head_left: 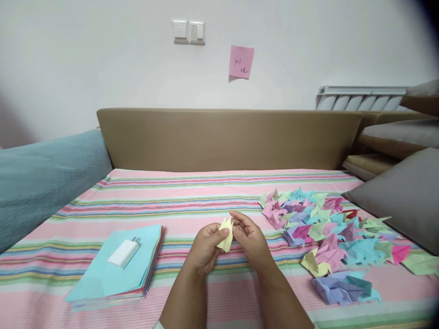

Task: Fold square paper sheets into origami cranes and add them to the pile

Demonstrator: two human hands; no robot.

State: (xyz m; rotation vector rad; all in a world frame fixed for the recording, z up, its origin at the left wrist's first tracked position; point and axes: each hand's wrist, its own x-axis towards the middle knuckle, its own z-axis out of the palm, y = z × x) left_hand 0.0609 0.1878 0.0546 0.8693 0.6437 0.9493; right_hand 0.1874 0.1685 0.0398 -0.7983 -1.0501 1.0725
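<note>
Between my two hands is a small folded piece of pale yellow paper, its upper edge split into points. My left hand pinches it, thumb flat across its front. My right hand meets it from the other side, with thumb and fingertips at its right edge; the other fingers are curled. Off to the right lies a spread of folded paper figures in pink, blue, green, purple and yellow. To the left rests a stack of coloured paper with a light blue sheet on top.
A white plug adapter with metal prongs sits on the paper stack. Under everything is a striped cloth. A brown backrest stands behind, a blue-covered armrest at left, and grey cushions at right.
</note>
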